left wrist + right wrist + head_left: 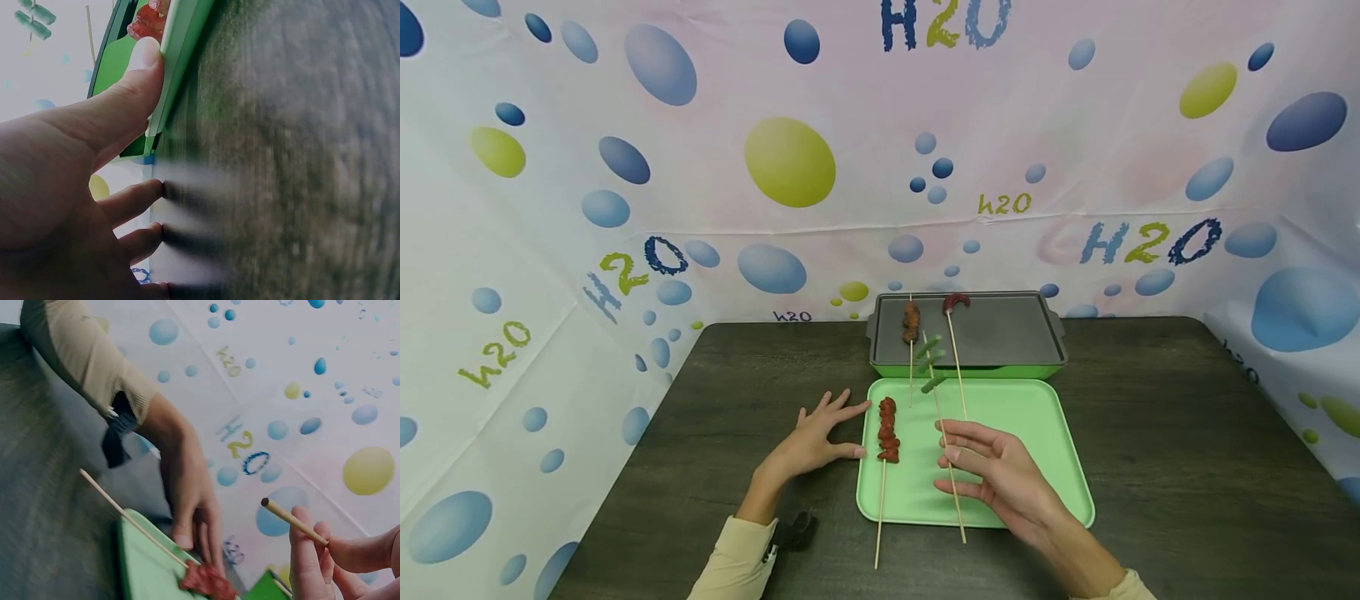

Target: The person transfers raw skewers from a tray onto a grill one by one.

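Note:
My right hand [1003,475] pinches the wooden stick of a skewer with several green pieces [933,384], held above the light green tray [1022,417]. Its stick end [290,519] shows between thumb and fingers in the right wrist view. My left hand [811,442] has its fingers spread at the tray's left edge; the thumb [145,59] touches the rim in the left wrist view. On the tray's left side lies a skewer of dark red meat pieces [888,433], its bare stick reaching past the front rim.
Behind the tray stands a green grill with a dark flat plate [1007,333]. A brown meat skewer [912,322] and a skewer with a curved dark red piece [956,302] lie on it, sticks reaching over the tray. A patterned curtain [865,100] hangs behind the dark wooden table [1187,467].

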Demonstrator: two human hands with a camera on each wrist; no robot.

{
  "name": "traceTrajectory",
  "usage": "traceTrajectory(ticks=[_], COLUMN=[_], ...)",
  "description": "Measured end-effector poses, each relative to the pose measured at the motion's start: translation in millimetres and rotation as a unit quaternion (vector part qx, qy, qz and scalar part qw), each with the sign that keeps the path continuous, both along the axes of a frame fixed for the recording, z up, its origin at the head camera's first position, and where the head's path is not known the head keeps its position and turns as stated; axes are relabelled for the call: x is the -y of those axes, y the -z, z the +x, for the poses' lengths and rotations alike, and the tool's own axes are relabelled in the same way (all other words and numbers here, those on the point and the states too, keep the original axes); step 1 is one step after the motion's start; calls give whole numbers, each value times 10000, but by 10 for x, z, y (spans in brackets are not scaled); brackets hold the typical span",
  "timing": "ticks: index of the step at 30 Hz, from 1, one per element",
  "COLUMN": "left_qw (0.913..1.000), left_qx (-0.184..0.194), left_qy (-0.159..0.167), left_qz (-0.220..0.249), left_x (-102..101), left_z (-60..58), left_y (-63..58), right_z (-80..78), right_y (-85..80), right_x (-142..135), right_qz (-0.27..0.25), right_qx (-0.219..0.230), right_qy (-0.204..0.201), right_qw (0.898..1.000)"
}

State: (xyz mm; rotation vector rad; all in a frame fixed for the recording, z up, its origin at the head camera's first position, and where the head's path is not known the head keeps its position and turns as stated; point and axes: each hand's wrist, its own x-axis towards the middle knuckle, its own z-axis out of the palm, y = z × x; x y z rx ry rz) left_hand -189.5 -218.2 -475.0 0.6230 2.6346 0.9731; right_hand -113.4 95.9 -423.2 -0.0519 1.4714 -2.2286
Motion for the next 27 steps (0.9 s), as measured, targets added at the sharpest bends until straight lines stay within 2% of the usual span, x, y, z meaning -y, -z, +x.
traceTrajectory(ticks=[5,10,13,18,27], left_qw=[10000,10000,10000,10000,10000], left_qx=[-11,10,16,20,4], left_qy=[-18,-1,30,23,12], left_qz=[21,22,10,18,47], left_x=[12,14,8,8,14], left_z=[12,17,12,17,13], left_y=[-6,-2,10,17,13], right_z=[-100,-188,-221,-273,-381], right_y=[-58,-72,-46,14,124], right_x=[-149,-312,-382,-432,-531], right_qz=[50,544,693,604,681], right_qx=[-115,-113,-71,-20,-154], right_qy=[127,236,364,493,641], right_qw=[9998,9982,9969,9970,9955])
